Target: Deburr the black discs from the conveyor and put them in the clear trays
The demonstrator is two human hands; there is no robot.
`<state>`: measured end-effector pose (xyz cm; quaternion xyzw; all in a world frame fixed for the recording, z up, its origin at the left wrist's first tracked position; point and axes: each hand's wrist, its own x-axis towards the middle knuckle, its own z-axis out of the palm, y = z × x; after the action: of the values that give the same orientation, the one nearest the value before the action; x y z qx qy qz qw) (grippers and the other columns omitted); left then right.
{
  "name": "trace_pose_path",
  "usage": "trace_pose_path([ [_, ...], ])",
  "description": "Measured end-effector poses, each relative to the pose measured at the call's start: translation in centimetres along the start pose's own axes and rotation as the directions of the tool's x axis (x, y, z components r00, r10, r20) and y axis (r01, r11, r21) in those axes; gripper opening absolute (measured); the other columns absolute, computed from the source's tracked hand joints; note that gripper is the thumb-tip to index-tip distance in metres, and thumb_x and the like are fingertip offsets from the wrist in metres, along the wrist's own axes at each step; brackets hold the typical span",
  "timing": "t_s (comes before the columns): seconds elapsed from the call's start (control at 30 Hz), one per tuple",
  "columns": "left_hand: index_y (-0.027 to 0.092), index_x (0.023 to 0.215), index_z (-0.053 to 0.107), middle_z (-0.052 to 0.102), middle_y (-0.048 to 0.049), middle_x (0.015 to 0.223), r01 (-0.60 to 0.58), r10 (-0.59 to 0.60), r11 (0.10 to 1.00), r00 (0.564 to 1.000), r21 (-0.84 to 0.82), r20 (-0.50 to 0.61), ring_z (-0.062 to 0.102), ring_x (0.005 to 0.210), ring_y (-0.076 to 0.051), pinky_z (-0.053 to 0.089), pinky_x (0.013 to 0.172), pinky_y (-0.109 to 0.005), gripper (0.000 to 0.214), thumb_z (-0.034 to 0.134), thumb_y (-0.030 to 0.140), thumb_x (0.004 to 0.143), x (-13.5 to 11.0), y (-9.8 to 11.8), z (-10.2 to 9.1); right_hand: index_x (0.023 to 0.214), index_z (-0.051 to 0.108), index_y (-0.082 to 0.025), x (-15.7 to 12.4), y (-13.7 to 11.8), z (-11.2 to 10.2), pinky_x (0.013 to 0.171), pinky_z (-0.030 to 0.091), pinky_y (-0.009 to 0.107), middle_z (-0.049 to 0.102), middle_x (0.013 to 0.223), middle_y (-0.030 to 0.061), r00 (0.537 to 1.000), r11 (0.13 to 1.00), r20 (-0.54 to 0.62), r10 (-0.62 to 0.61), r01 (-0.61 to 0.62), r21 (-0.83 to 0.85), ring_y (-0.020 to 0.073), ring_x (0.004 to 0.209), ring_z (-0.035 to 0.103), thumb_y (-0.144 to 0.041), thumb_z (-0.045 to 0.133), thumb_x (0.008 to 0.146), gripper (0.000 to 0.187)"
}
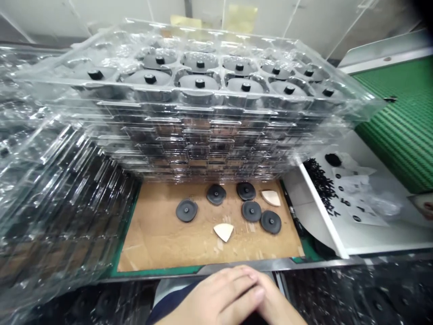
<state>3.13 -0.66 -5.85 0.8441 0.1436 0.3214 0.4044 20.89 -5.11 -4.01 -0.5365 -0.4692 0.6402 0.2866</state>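
Note:
My left hand (pixel 216 295) rests at the table's near edge, its fingers lying flat and together over my right hand (pixel 282 309). The right hand is mostly covered, so its fingers do not show. Neither hand visibly holds anything. Beyond them lies a brown cardboard sheet (pixel 158 243) on a green mat. Several black round discs (pixel 186 210) lie loose on it, along with two cream wedge-shaped pieces (pixel 223 231). The nearest piece is a hand's length from my fingers.
A tall stack of clear plastic trays (pixel 203 131) holding black knobbed discs (pixel 200 83) stands behind the cardboard. More clear trays (pixel 50 198) lean at the left. At the right, a white tray (pixel 324 216) holds small black parts, beside a green conveyor belt (pixel 402 122).

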Motion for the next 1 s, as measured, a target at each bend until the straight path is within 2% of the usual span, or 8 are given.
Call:
trace_pose_path([
  [0.17, 0.035, 0.145, 0.031, 0.061, -0.0124, 0.133, 0.212, -0.231, 0.966, 0.964, -0.146, -0.133, 0.046, 0.131, -0.031, 0.037, 0.108, -0.048, 0.074, 0.064, 0.018, 0.081, -1.4, 0.2, -0.1, 0.114, 0.065, -0.019, 1.8, -2.4, -0.3, 0.091, 0.05, 0.039, 0.069, 0.106, 0.0128, 0.989, 0.994, 0.122, -0.077, 0.086, -0.067, 0.0264, 0.1, 0.065, -0.08, 0.034, 0.078, 0.077],
  [0.27, 0.037, 0.139, 0.041, 0.062, -0.0091, 0.132, 0.416, -0.649, 0.695, 0.714, -0.586, -0.263, 0.056, 0.123, -0.03, 0.044, 0.105, -0.041, 0.083, 0.079, 0.021, 0.068, -1.6, 0.9, -0.9, 0.123, 0.06, -0.019, 3.5, -1.8, -1.3, 0.072, 0.056, 0.033, 0.07, 0.094, 0.0092, 0.99, 0.954, 0.028, -0.135, 0.138, -0.266, 0.0199, 0.075, 0.068, -0.076, 0.029, 0.083, 0.076],
  [0.33, 0.035, 0.136, 0.045, 0.06, -0.0096, 0.133, 0.323, -0.855, 0.361, 0.489, -0.875, -0.172, 0.059, 0.118, -0.03, 0.047, 0.101, -0.04, 0.077, 0.08, 0.032, 0.067, -1.3, 1.4, -2.0, 0.128, 0.055, -0.018, 5.1, -0.5, -1.7, 0.068, 0.056, 0.035, 0.066, 0.096, 0.0106, 0.978, 0.914, -0.144, -0.152, 0.084, -0.397, 0.0185, 0.067, 0.066, -0.063, 0.033, 0.091, 0.063],
  [0.4, 0.03, 0.131, 0.051, 0.057, -0.0106, 0.136, 0.162, -0.916, 0.11, 0.4, -0.981, -0.036, 0.061, 0.114, -0.029, 0.047, 0.1, -0.04, 0.066, 0.075, 0.041, 0.071, -0.9, 1.7, -3.2, 0.126, 0.056, -0.015, 6.7, 1.0, -1.3, 0.076, 0.055, 0.045, 0.06, 0.107, 0.0165, 0.945, 0.88, -0.265, -0.19, 0.044, -0.473, 0.0233, 0.078, 0.066, -0.05, 0.041, 0.093, 0.051],
  [0.63, 0.025, 0.128, 0.052, 0.06, -0.0112, 0.131, -0.007, -0.919, -0.049, 0.392, -0.999, 0.042, 0.06, 0.114, -0.025, 0.043, 0.103, -0.039, 0.071, 0.082, 0.036, 0.065, -0.6, 2.0, -4.0, 0.102, 0.066, -0.017, 8.1, 2.5, 1.2, 0.084, 0.052, 0.042, 0.068, 0.093, 0.011, 0.887, 0.783, -0.202, -0.416, 0.236, -0.575, 0.0246, 0.091, 0.064, -0.024, 0.046, 0.088, 0.026],
  [0.83, 0.023, 0.121, 0.059, 0.063, -0.0089, 0.126, 0.047, -0.911, -0.028, 0.41, -0.999, 0.044, 0.061, 0.11, -0.022, 0.05, 0.09, -0.029, 0.067, 0.085, 0.035, 0.06, 0.9, 2.7, -3.8, 0.112, 0.06, -0.02, 5.7, -5.3, 0.9, 0.08, 0.051, 0.033, 0.068, 0.108, 0.0084, 0.802, 0.777, -0.299, -0.517, 0.294, -0.556, 0.0198, 0.096, 0.064, -0.027, 0.049, 0.092, 0.024],
  [0.93, 0.022, 0.117, 0.063, 0.069, -0.0076, 0.115, 0.087, -0.908, -0.025, 0.416, -0.996, 0.059, 0.064, 0.104, -0.022, 0.051, 0.088, -0.027, 0.067, 0.087, 0.036, 0.056, 1.6, 3.0, -3.9, 0.109, 0.06, -0.018, 3.4, -8.9, 2.5, 0.079, 0.048, 0.033, 0.07, 0.103, 0.0069, 0.715, 0.64, -0.158, -0.681, 0.478, -0.601, 0.0191, 0.091, 0.063, -0.016, 0.046, 0.091, 0.023],
  [1.0, 0.023, 0.113, 0.065, 0.07, -0.0065, 0.112, 0.102, -0.915, -0.034, 0.397, -0.994, 0.072, 0.066, 0.1, -0.021, 0.053, 0.084, -0.025, 0.063, 0.088, 0.031, 0.055, 1.7, 3.1, -4.0, 0.106, 0.061, -0.016, 2.6, -10.1, 3.3, 0.075, 0.047, 0.031, 0.071, 0.095, 0.0051, 0.757, 0.617, -0.021, -0.654, 0.517, -0.593, 0.017, 0.082, 0.063, -0.011, 0.046, 0.09, 0.023],
])
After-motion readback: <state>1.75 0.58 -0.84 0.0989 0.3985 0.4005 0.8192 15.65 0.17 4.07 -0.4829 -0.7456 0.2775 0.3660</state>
